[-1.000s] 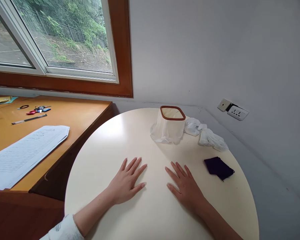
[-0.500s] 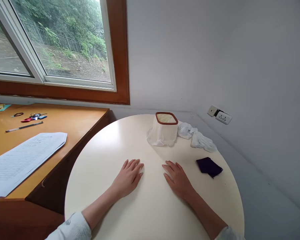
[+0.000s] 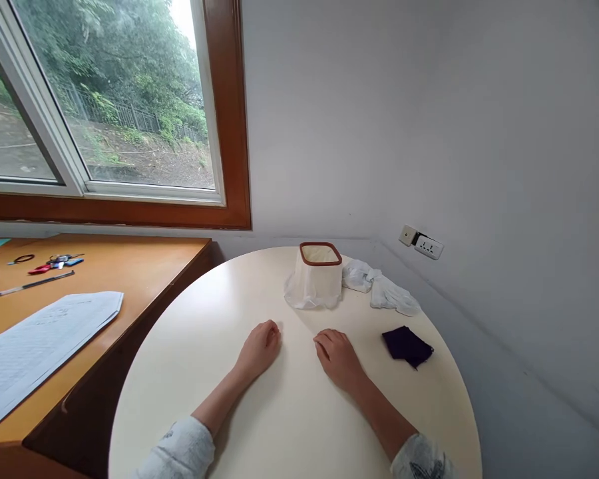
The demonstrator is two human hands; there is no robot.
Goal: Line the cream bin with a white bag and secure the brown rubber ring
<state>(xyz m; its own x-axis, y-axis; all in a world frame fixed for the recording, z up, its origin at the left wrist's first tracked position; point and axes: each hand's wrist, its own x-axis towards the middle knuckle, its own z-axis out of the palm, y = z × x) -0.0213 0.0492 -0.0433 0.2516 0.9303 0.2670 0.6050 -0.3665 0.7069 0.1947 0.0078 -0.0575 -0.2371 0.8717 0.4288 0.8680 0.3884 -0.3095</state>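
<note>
My left hand rests on the round cream table, its fingers curled into a loose fist with nothing in it. To its right, my right hand also lies on the tabletop, fingers bent inward and pressed together, holding nothing. A gap of bare tabletop separates the two hands. Beyond them stands a small bin with a brown rim, lined with a whitish plastic bag whose edge spreads around its base. A dark purple folded cloth lies right of my right hand.
Crumpled white plastic bags lie beside the bin, near the wall. On the left, a wooden desk carries papers, a pen, keys and a black band. A wall socket is at the right.
Both hands have gone from flat, spread fingers to curled, closed ones. The view has tilted up and shifted slightly right, so the table and its things appear lower and further left.
</note>
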